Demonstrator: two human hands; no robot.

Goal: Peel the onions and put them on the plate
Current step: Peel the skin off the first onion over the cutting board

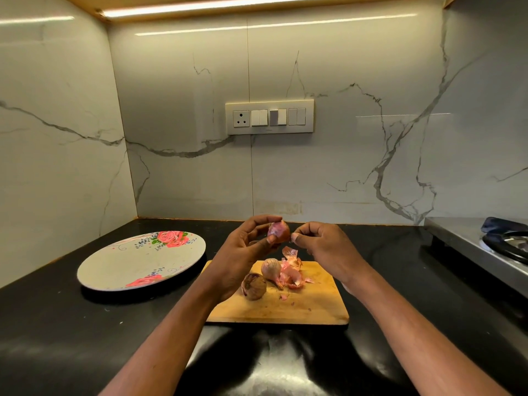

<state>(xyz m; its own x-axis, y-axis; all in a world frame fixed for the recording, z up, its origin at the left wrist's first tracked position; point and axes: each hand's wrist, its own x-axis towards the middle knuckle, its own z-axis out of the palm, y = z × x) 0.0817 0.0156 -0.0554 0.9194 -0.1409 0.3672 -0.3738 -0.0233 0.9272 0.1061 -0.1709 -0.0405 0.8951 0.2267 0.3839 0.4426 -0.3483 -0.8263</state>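
Black polished counter (85, 324), set in a marble-walled corner. On it: round floral plate (137, 261) at left; wooden cutting board (314, 307) at centre, just beside the plate; steel gas stove (468, 247) at the right edge.

Head camera looks forward and down, near the counter (85, 324).

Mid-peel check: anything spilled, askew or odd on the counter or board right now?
Nothing alarming. Loose onion skins and small flakes litter the cutting board, expected from peeling. Two onions lie on the board; the plate holds none. The left hand holds a partly peeled onion; the right hand pinches at it.
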